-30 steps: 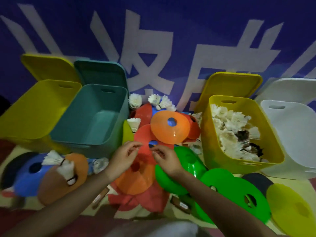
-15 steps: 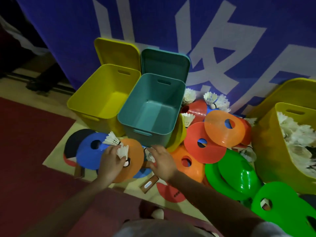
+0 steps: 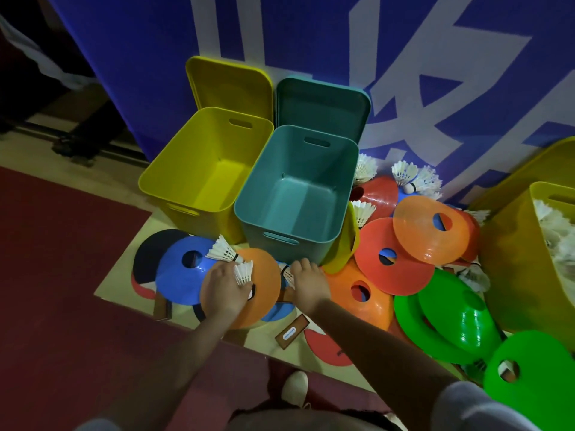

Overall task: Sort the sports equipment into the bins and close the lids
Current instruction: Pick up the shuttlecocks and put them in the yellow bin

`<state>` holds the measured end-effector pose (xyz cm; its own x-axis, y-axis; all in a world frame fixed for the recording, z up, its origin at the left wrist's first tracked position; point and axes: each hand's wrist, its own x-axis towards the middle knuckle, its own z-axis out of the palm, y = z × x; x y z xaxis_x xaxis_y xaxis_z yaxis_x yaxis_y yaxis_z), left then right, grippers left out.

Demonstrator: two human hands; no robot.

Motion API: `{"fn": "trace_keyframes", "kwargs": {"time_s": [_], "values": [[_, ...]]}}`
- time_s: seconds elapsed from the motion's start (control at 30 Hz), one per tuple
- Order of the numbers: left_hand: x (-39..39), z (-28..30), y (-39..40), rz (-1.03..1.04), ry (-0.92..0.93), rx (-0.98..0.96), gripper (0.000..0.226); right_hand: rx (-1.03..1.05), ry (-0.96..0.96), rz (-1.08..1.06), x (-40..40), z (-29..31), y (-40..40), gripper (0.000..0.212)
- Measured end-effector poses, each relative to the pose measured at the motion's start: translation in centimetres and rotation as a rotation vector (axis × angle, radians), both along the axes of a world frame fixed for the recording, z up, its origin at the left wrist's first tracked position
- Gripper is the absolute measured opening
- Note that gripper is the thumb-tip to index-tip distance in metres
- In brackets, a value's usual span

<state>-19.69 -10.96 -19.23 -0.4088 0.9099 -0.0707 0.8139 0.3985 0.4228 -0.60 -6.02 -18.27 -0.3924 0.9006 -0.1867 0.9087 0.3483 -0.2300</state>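
Note:
My left hand [image 3: 224, 287] grips a white shuttlecock [image 3: 244, 273] over an orange disc cone [image 3: 264, 284]; a second shuttlecock [image 3: 222, 251] lies just beyond it on a blue disc cone [image 3: 180, 275]. My right hand [image 3: 308, 283] curls round another shuttlecock [image 3: 287, 274], mostly hidden by the fingers. Straight ahead stand an empty yellow bin [image 3: 174, 172] and an empty teal bin [image 3: 345, 188], both with lids raised. A yellow bin [image 3: 510, 259] with several shuttlecocks stands at the right edge.
Orange, red and green disc cones [image 3: 395, 262] lie piled to the right of the teal bin, with loose shuttlecocks [image 3: 404, 174] by the blue banner. Table-tennis paddles [image 3: 292, 332] lie on the tan mat. Dark red floor lies to the left; my shoe [image 3: 294, 387] shows below.
The view swung left from the cone pile to the empty bins. Both hands moved from the orange and green cones to the shuttlecocks by the blue and orange cones and took hold of them.

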Motion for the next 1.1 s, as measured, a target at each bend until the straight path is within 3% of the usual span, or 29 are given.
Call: {"fn": "trace_keyframes", "kwargs": {"time_s": [0.17, 0.47, 0.57, 0.73, 1.1], "values": [[0.4, 0.3, -0.3, -0.015, -0.116, 0.043, 0.058, -0.005, -0.016, -0.062, 1.6, -0.9, -0.4, 0.059], [2.5, 4.4, -2.1, -0.059, -0.278, 0.134, 0.068, -0.067, 0.438, -0.094, 4.3, 1.1, -1.8, 0.052], [3.7, 5.6, -2.5, -0.112, -0.491, 0.149, 0.067, -0.021, 0.558, -0.101, 5.0, 2.7, -2.4, 0.052], [6.1, 8.4, -2.5, -0.184, -0.705, 0.203, 0.068, 0.039, 0.715, -0.112, 7.0, 5.1, -2.6, 0.055], [16.1, 12.9, 0.1, -0.534, -0.870, 0.149, 0.060, 0.255, 0.896, -0.354, 19.0, 8.1, -3.7, 0.048]]}}
